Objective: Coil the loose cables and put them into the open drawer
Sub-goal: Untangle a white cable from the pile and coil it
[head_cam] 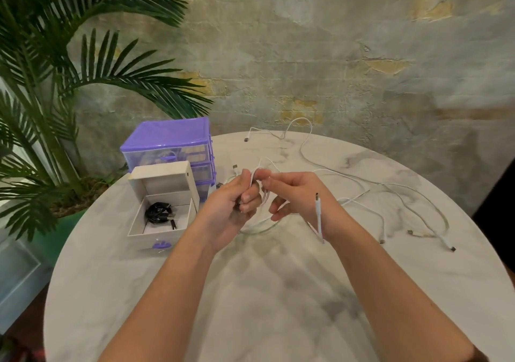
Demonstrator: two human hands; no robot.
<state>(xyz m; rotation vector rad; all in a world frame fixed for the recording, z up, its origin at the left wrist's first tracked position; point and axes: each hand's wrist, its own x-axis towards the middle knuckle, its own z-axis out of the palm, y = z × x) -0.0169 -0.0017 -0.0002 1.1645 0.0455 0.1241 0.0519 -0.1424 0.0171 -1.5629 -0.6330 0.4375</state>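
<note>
Presently: round marble table (278,292), work surface. Purple drawer unit (170,144) at far left edge. Open drawer (160,222) pulled forward, ready for coils; black coiled cable (158,212) inside. Loose white cables (390,194) sprawl right, uncoiled. Left hand (234,208), fingers curled shut on white cable loops (263,194), anchoring coil. Right hand (295,194), thumb and forefinger pinching strand, other fingers spread, feeding next turn; plug end (318,205) dangles over wrist.

Stood against a weathered plaster wall (306,55), grey-green with ochre patches. Round marble-patterned tabletop (264,292) in soft, even light. Potted palm (55,69) at left, fronds spread over the edge.
</note>
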